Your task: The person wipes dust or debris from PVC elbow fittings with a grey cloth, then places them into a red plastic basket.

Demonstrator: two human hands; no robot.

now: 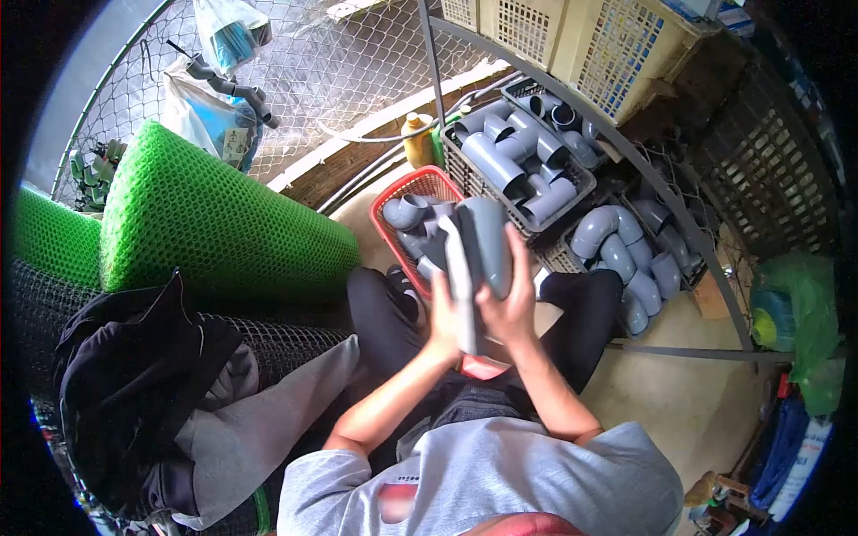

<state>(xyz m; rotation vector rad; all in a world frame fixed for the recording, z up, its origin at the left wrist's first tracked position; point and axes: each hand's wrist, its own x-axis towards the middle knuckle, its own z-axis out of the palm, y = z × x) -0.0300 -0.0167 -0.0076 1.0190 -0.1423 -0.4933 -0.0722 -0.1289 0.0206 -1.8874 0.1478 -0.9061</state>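
Both hands are raised in front of the body, above the lap. A large grey pipe fitting [483,243] is held between them, its wide end toward the crates. My right hand [511,299] wraps round the fitting's right side. On the other side, my left hand [446,314] grips a white cloth-like strip [459,281] that lies along the fitting, blurred by motion. Just beyond the hands, a red basket [386,198] holds several grey elbow fittings [407,212]. The fitting partly hides this basket.
Black crates [585,186] of grey pipe pieces stand ahead and right. Green mesh rolls [214,214] lie left, beside a black jacket [125,375]. A yellow bottle [416,141] stands behind the basket. A metal frame bar [657,183] curves across the right.
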